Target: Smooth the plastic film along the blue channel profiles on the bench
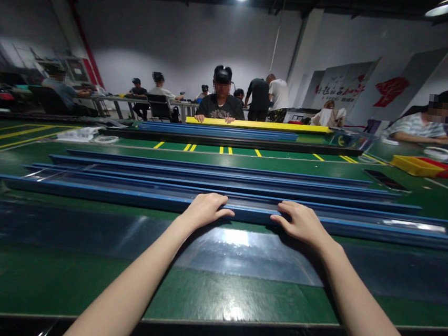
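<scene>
A long blue channel strip (251, 215) lies crosswise on the green table, nearest to me of several. My left hand (207, 208) grips it left of its middle, fingers curled over the top and thumb along the near side. To the right, my right hand (301, 221) holds the same strip in a matching grip, thumb pointing inward. Both sets of fingertips are partly hidden behind the strip's edge. Just in front of it, a clear plastic sheet (235, 256) lies flat under my forearms and reflects the lamps.
More blue channel strips (223, 177) lie parallel behind. Farther back are a black strip (234, 143), a phone (386, 180) and a yellow tray (416, 166). Across the table, a co-worker (220, 101) has both hands on a yellow strip (267, 126). Other people sit beyond.
</scene>
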The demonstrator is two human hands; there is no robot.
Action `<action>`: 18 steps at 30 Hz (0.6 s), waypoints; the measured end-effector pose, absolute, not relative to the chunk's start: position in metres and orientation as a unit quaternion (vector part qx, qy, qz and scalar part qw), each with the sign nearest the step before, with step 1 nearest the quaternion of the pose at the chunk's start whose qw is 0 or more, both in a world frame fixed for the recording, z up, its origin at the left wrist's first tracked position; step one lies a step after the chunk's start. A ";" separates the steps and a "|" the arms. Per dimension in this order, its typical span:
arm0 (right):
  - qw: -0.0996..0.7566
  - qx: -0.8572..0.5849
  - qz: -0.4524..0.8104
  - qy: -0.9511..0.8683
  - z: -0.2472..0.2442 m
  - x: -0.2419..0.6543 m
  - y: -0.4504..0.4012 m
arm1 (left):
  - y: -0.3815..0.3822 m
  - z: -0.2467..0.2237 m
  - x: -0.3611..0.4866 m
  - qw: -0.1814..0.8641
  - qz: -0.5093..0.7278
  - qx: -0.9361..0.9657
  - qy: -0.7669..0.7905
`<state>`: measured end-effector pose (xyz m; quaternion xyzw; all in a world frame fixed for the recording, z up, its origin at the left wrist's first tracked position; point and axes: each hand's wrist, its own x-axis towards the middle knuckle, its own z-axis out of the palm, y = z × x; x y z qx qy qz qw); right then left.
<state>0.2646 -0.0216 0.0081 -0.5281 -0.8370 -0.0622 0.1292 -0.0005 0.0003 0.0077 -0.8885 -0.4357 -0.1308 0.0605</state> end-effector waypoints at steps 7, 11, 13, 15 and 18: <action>0.131 -0.522 -0.079 -0.839 0.009 0.262 -0.024 | -0.002 0.005 0.001 0.092 -0.136 -0.888 -0.429; 0.154 -0.510 -0.091 -0.841 0.011 0.251 -0.026 | -0.003 0.003 0.002 0.108 -0.136 -0.888 -0.426; 0.166 -0.492 -0.096 -0.849 0.011 0.244 -0.027 | -0.003 0.002 0.003 0.116 -0.133 -0.887 -0.426; 0.169 -0.473 -0.108 -0.858 0.009 0.238 -0.026 | -0.003 0.002 0.003 0.124 -0.131 -0.887 -0.425; 0.175 -0.460 -0.125 -0.861 0.006 0.236 -0.024 | -0.002 0.000 0.003 0.139 -0.131 -0.887 -0.419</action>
